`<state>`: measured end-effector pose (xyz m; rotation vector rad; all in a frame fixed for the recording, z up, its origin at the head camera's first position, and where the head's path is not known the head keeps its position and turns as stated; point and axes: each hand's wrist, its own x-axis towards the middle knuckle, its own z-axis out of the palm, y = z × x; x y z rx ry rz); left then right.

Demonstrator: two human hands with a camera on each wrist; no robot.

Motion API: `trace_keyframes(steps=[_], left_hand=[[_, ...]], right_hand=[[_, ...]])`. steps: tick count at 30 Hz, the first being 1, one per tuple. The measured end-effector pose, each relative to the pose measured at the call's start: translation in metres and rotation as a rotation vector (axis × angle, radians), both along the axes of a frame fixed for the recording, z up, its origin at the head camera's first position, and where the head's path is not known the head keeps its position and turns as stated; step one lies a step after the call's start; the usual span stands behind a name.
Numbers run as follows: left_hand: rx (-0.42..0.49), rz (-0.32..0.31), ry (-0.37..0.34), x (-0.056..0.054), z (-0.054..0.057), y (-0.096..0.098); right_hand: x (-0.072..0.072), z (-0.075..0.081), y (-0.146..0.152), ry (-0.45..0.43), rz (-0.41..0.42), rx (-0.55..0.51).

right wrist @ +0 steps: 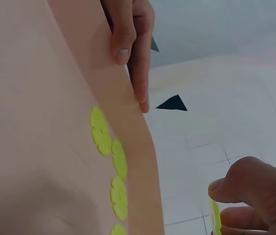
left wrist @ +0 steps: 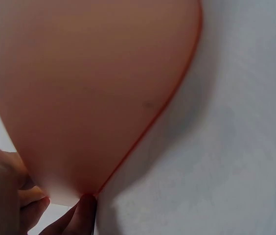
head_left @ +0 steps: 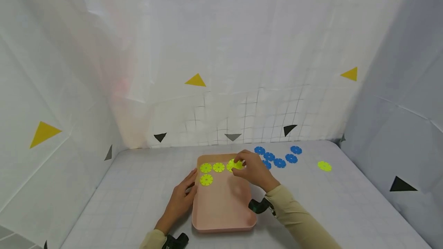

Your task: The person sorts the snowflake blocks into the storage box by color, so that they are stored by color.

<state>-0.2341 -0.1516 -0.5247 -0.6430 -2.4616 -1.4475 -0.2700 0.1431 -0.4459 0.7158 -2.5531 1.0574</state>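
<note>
A pink tray [head_left: 225, 206] holds several flat yellow notched discs along its far end, among them one disc [head_left: 206, 180] in a second row. My left hand [head_left: 180, 199] grips the tray's left side, thumb at the rim and fingers along the outer wall. In the left wrist view, its fingertips meet the tray wall [left wrist: 103, 98] low down. Over the far right corner, my right hand [head_left: 254, 170] pinches another yellow disc [right wrist: 215, 215] between thumb and fingers. The held disc overlaps a tray disc in the head view.
Several blue notched discs [head_left: 279, 163] lie on the white table [head_left: 145, 187] beyond the tray's right side. Farther right lies a single yellow disc [head_left: 324, 166]. White sheets with yellow and black triangles enclose the table at the back and both sides.
</note>
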Motion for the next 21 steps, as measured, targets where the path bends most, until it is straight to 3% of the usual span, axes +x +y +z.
trace_keyframes(steps=[13,21], left_hand=[[0.002,0.003,-0.005,0.001,0.001,0.0],[0.005,0.008,-0.056,0.0,0.001,-0.001]], right_hand=[[0.0,-0.005,-0.018,-0.02,0.056,0.008],[-0.001,-0.006,-0.023,-0.039,0.067,0.017]])
